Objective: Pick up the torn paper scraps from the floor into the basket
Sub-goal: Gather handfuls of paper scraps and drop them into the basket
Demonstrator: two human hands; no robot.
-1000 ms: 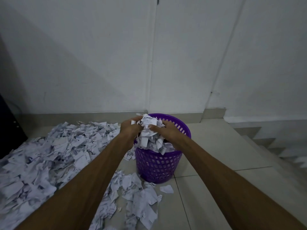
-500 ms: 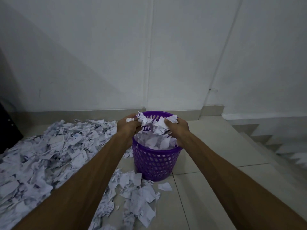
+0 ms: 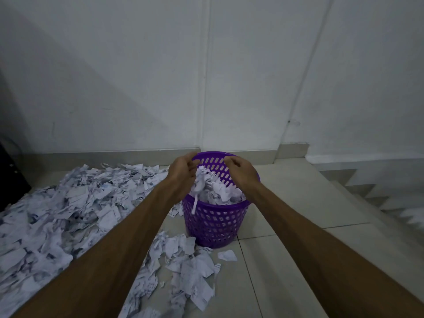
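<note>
A purple perforated basket (image 3: 215, 223) stands on the tiled floor near the wall, heaped with white torn paper scraps (image 3: 220, 191). Both my hands hover above its mouth. My left hand (image 3: 183, 174) is over the left rim with its fingers loosely curled, and a clump of scraps (image 3: 200, 177) drops just beside them. My right hand (image 3: 241, 171) is over the right side, fingers loosely bent, with no paper in it. One paper strip (image 3: 195, 206) hangs over the basket's near rim. A large pile of scraps (image 3: 68, 210) covers the floor to the left.
More scraps (image 3: 185, 269) lie on the tiles in front of the basket, with one loose piece (image 3: 227, 255) to their right. A white wall stands close behind. Stairs (image 3: 378, 198) descend at the right. A dark object (image 3: 11, 177) sits at the far left.
My hands, which held a bundle of scraps between them above the basket, have moved apart and let it go. The paper has dropped into the basket.
</note>
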